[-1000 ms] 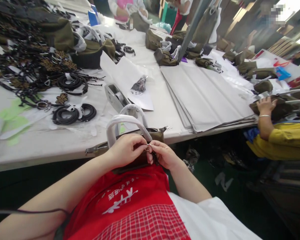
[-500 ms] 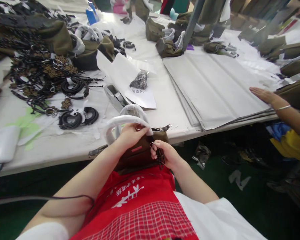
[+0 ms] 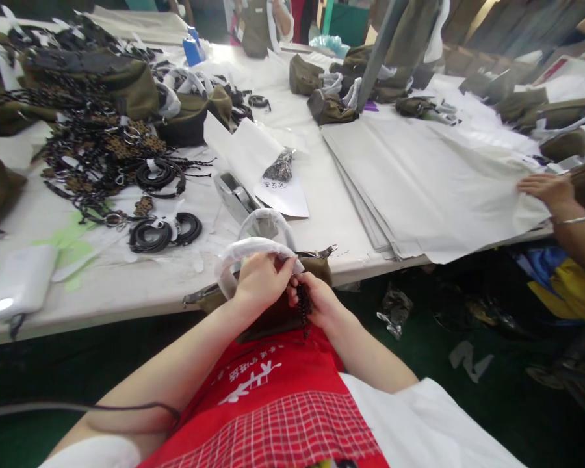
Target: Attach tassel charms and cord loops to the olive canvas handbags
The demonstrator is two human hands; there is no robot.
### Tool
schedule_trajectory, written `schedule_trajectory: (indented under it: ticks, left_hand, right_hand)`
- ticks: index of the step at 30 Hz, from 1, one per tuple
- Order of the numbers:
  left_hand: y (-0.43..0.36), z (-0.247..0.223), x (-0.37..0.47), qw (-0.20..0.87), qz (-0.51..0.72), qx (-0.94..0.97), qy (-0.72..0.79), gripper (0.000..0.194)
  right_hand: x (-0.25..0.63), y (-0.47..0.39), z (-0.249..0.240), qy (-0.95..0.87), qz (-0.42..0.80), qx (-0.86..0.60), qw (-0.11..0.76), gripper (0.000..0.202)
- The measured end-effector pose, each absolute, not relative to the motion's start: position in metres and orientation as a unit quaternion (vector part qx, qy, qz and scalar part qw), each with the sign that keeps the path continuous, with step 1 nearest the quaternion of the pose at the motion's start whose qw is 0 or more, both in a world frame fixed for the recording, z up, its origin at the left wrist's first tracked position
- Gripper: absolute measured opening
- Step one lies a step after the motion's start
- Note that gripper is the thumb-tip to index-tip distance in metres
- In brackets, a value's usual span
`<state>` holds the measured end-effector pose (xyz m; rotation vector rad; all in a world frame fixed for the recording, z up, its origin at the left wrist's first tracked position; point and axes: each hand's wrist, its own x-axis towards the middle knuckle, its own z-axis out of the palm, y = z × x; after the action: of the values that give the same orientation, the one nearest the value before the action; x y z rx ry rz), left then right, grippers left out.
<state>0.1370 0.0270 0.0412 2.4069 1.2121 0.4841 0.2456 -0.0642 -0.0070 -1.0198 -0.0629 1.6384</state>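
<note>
An olive-brown handbag (image 3: 316,268) rests at the table's front edge against my red apron. Its two handles (image 3: 247,247) are wrapped in white paper and stand up in arches. My left hand (image 3: 262,285) reaches through the near arch and pinches the lower right end of that handle. Close beside it, my right hand (image 3: 320,300) is closed on a dark braided cord charm (image 3: 302,304), which hangs down over the bag front. The fingertips of both hands almost meet at the handle's base; the fastening between them is hidden.
Tangled black cords and charms (image 3: 97,156) lie at left with coiled straps (image 3: 151,234). A tape dispenser (image 3: 234,194) stands beyond the bag. At right, a co-worker's hand (image 3: 548,190) lifts the top sheet of a paper stack (image 3: 448,188). A white device (image 3: 22,279) sits at front left.
My right hand has brought the charm up and left, against the handle's base beside my left hand. The co-worker's hand has moved right and raised the sheet's edge.
</note>
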Motion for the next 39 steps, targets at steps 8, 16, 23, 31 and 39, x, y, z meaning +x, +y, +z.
schedule_trajectory:
  ticks: [8,16,23,31,39]
  left_hand:
    - [0.016,0.021,0.115,0.316,0.284,0.825,0.371,0.031]
    - [0.003,0.010,0.101,0.447,0.364,0.762,0.294,0.022]
    - [0.005,0.010,0.113,0.684,0.366,0.483,0.406,0.034]
    - [0.008,0.002,0.108,0.660,0.385,0.501,0.406,0.030]
    - [0.008,0.021,0.072,0.700,0.193,0.628,0.280,0.026]
  right_hand:
    - [0.244,-0.065,0.002,0.064,0.718,-0.320,0.614,0.015]
    - [0.243,-0.070,0.008,-0.013,0.702,-0.327,0.632,0.019]
    - [0.244,-0.068,0.016,-0.054,0.679,-0.377,0.628,0.025]
    - [0.246,-0.067,0.005,-0.090,0.687,-0.378,0.613,0.019]
    - [0.276,-0.079,0.013,-0.449,0.379,-0.676,0.445,0.033]
